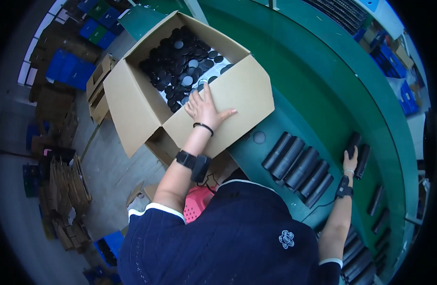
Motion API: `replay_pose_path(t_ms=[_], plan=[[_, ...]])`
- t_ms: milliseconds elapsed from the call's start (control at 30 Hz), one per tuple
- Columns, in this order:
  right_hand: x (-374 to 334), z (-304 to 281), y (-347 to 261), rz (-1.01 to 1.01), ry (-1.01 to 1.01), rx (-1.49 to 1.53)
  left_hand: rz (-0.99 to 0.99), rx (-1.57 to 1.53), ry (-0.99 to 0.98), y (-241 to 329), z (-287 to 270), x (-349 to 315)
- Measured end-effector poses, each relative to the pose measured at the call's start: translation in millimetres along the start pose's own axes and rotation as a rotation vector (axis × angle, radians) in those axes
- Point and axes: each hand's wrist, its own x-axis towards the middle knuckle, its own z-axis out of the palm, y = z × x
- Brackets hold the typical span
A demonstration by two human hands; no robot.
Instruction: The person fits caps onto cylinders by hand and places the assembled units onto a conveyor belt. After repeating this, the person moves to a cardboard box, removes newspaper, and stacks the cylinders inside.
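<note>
My left hand [205,108] lies with its fingers spread across a flap of an open cardboard box [242,90]. Its fingertips reach over the box's edge to the black round discs [180,57] heaped inside. Whether they touch a disc I cannot tell. Far to the right, my right hand [350,160] has its fingers around the near end of a black tube [354,139] on the green conveyor belt. A second black tube [364,161] lies right beside that hand.
Several black tubes [299,164] lie side by side on the green table between my hands, with one loose disc [259,137] near them. More tubes [376,200] rest along the belt and at the lower right. Flattened cartons [66,190] and blue crates [71,69] stand at left.
</note>
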Motion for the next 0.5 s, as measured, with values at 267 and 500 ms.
replay_pose_path(t_ms=[267, 500], plan=[[2, 16, -15, -0.072, 0.072, -0.379, -0.106, 0.142, 0.009, -24, 54, 27], [-55, 0, -17, -0.196, 0.055, -0.172, -0.180, 0.243, 0.071, -57, 106, 56]])
